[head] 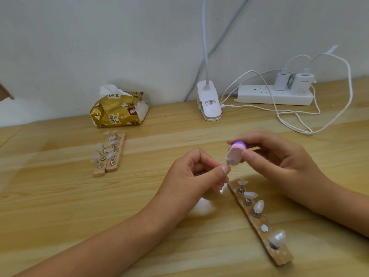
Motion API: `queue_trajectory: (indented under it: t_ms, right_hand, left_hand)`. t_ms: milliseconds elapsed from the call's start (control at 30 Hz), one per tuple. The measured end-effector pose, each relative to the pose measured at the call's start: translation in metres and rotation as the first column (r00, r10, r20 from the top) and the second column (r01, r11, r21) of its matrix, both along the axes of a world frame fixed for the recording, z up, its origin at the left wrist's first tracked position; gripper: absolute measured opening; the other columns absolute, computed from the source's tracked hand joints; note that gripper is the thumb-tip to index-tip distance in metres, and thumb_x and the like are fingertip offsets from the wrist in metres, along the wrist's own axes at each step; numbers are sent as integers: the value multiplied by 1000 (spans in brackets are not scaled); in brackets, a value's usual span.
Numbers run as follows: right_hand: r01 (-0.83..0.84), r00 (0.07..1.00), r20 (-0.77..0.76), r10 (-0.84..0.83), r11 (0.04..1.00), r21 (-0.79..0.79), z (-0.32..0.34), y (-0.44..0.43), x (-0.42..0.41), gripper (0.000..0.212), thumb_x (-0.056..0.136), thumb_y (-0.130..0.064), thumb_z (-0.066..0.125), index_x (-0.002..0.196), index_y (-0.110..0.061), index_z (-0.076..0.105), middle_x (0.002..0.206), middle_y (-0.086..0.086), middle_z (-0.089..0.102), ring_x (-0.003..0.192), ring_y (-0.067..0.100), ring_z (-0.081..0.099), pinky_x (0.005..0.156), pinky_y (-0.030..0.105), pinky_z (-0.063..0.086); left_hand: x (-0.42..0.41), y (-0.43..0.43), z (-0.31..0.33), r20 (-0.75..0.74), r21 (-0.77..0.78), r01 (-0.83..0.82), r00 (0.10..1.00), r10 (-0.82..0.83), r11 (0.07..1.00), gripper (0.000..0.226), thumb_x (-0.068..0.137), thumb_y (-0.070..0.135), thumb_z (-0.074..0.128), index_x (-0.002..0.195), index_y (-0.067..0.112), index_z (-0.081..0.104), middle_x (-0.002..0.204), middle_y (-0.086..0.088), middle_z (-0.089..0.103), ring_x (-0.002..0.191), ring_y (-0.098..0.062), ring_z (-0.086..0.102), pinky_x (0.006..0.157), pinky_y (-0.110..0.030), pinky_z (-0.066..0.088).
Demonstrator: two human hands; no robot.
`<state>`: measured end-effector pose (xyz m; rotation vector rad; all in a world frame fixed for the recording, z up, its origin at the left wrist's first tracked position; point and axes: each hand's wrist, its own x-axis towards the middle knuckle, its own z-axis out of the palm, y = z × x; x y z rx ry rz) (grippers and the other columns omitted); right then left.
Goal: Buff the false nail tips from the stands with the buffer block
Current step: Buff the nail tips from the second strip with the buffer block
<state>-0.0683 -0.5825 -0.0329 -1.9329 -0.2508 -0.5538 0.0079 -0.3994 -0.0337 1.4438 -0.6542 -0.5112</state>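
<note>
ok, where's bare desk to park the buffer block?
Biggest bare patch: desk front-left, between the twin stands and the left forearm. Also the gap between tissue pack and lamp clip. Crowded: cables by the power strip, and around the near stand.

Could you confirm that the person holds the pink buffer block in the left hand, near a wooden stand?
Not quite: the head view shows the pink buffer block held in the right hand, not the left hand. The wooden stand is indeed near.

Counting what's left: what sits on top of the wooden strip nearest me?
Four translucent nail tips on metal pegs, plus one bare metal disc. The left hand partly covers the far end of the strip.
</note>
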Motion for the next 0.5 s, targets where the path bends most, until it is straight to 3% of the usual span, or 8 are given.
queue_trajectory:
  t_ms: [133,500]
  right_hand:
    - [18,1000,6,-18,1000,19,1,1,-1,30,88,-30,60,111,-13,68,103,-5,71,96,14,68,83,21,54]
    - [-6,1000,1,6,1000,15,0,0,0,27,93,-28,61,112,-11,68,105,-1,70,99,15,68,85,21,53]
  left_hand:
    - [0,0,-1,-3,8,-1,1000,1,1000,14,82,11,73,76,13,61,68,-4,71,60,-10,63,60,-20,51]
    - [-2,-1,2,-22,25,3,1000,-3,1000,13,81,8,71,76,10,60,65,-4,70,59,-11,62,59,-19,51]
